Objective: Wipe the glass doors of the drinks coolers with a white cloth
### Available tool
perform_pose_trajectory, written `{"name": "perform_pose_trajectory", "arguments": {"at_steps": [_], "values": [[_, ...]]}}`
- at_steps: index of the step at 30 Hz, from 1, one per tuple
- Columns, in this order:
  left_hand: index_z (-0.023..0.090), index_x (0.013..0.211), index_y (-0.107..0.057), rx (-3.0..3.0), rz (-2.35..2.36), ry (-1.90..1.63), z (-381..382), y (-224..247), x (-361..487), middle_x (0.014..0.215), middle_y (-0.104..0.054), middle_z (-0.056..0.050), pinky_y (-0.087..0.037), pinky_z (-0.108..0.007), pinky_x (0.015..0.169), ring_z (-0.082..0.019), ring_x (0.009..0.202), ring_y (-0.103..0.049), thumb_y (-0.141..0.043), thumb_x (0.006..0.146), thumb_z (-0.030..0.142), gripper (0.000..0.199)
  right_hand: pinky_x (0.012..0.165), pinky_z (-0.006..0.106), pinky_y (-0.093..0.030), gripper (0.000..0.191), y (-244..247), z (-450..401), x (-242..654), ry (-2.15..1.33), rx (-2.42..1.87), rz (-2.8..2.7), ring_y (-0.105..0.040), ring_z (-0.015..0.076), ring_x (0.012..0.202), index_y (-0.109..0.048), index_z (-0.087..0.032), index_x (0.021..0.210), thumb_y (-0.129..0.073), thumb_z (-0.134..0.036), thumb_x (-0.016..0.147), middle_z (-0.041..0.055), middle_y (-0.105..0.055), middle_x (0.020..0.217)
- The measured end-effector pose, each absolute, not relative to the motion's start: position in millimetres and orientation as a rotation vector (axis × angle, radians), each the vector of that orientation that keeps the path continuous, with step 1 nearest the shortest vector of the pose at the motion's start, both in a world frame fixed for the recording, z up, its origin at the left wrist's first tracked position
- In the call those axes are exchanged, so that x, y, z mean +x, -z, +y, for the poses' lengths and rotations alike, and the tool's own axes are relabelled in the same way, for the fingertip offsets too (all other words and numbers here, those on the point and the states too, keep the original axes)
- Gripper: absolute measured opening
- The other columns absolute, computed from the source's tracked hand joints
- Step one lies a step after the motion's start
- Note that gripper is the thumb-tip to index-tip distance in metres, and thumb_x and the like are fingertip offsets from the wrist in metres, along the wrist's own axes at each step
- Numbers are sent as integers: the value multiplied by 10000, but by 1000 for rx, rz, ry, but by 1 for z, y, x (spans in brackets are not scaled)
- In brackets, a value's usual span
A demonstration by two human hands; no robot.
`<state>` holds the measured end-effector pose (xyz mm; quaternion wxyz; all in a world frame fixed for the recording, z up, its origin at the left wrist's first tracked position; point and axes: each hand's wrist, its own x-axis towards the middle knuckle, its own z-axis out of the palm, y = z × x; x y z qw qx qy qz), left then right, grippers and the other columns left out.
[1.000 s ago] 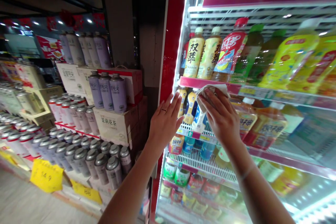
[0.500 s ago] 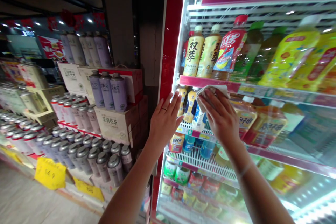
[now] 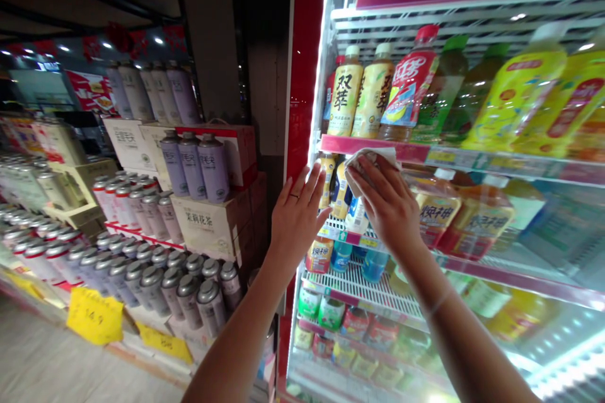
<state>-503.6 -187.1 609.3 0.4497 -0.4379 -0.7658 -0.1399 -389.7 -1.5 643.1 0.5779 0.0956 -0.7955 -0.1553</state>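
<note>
partly, the right hand (image 3: 391, 204) covers the cloth (image 3: 388, 154) its fingers hold, the left hand (image 3: 299, 211) spread unclenched.

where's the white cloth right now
In the head view, the white cloth is right of centre, under the right hand, by the pink shelf edge, below the red-capped bottle.

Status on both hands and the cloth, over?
Right hand holding white cloth at pink shelf strip. Left hand open, fingers up, nothing visibly held. Bottles behind both hands.
</note>
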Motion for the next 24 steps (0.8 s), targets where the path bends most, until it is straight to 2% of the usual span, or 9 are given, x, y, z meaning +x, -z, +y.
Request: {"name": "perform_pose_trajectory", "arguments": {"at_steps": [6,13,19,24], "values": [[184,1759,-88,-1062,-1946,321,-186,-610,-500,1814,-194,-73,-326,-473,1367,-251,1691,-249,-619,1070,438,907,1223,604,-543,885,-653,6,-387,365,169,-1801,-544,342,1531,-241,-429,1726,-590,-29,1018,32,-564,1657],[202,1743,70,-1080,-1952,321,-188,-612,-498,1811,-198,-82,-307,-487,1373,-257,1694,-226,-589,1082,427,960,1262,600,-509,829,-664,-4,-396,314,171,-1873,-518,330,1553,-294,-416,1716,-545,-29,1027,18,-559,1658],[175,1749,24,-1045,-1979,318,-188,-613,-491,1820,-178,-75,-305,-516,1379,-254,1699,-215,-578,1083,410,928,1214,590,-549,861,-639,9,-370,363,192,-1908,-572,327,1509,-282,-411,1722,-580,-24,1014,40,-556,1661],[139,1756,-36,-1028,-1965,391,-178,-611,-480,1823,-173,-119,-307,-522,1377,-279,1699,-217,-559,1090,442,900,1201,610,-553,806,-652,13,-368,358,154,-1820,-564,346,1514,-349,-385,1709,-574,-31,1021,64,-580,1645]]}}
